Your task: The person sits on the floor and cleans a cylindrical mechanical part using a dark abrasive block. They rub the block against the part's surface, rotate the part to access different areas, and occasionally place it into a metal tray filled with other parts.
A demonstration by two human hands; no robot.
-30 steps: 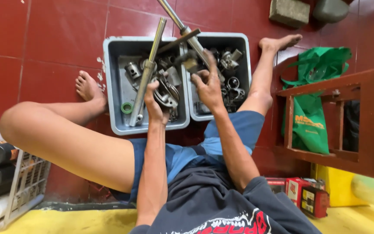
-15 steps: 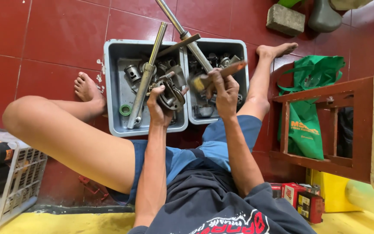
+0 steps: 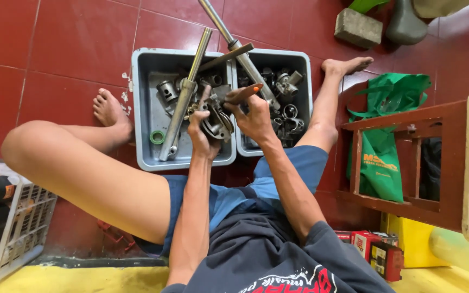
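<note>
While the person sits on the red tile floor [image 3: 77,43] w/ legs spread round two grey tubs, both hands work over the gap between them. The left hand [image 3: 199,133] is closed round a grey metal engine part [image 3: 215,120], a ribbed, lumpy casting, held just above the near edge of the left tub [image 3: 145,108]. The right hand [image 3: 256,119] is wrapped round the wooden handle of a brush [image 3: 242,93], handle end pointing up and right; the bristle end is hidden by the fingers, so can't tell if it touches the part.

Judging by looks, the part is heavy for its bulk, rigid, prob. oily, so slippery. Best grip seems to be round the thick body w/ fingers hooked into the ribs, as now, not on thin edges. The brush looks light & stiff, easy to pinch mid-handle.

A long steel tube [image 3: 183,97] lies diagonally in the left tub beside a green ring [image 3: 158,137]; the right tub [image 3: 305,81] holds more small metal bits. A green bag [image 3: 389,157] hangs near a wooden frame [image 3: 408,119].
</note>
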